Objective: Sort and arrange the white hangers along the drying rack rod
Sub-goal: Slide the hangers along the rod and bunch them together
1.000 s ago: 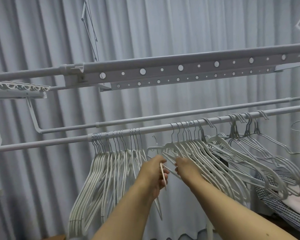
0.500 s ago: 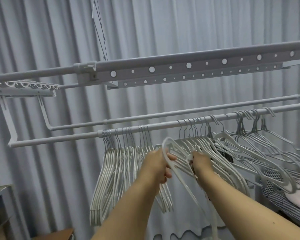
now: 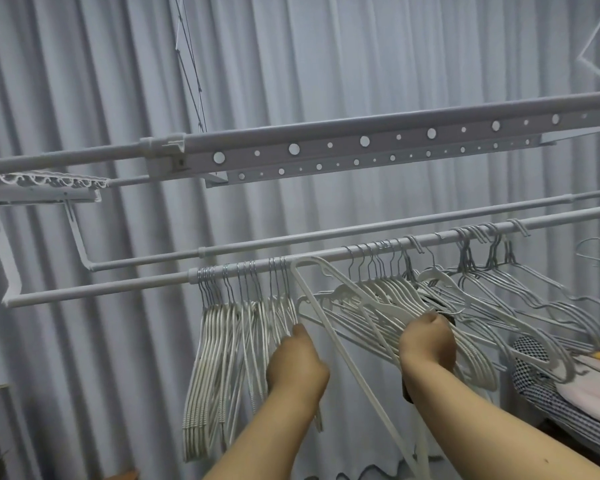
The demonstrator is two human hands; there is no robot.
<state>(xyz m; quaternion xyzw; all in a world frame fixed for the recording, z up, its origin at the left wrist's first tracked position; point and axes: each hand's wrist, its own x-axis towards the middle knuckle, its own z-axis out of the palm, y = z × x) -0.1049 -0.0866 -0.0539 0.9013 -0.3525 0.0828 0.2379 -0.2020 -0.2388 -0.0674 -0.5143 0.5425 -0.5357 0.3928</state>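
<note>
Hanging one white hanger on the rod

The left hand (image 3: 297, 367) reaches up by the tidy bunch of hangers (image 3: 236, 344); I cannot tell what its curled grip holds. The right hand (image 3: 426, 342) has its grip closed around the messy, tilted hangers (image 3: 388, 306). One plastic hanger (image 3: 329, 327) leans between the two hands, its top loop right by the rod (image 3: 118, 285), not hooked on for sure. This step looks like moving it over to the tidy bunch. Next, its hook needs to sit on the rod beside that bunch.
</note>
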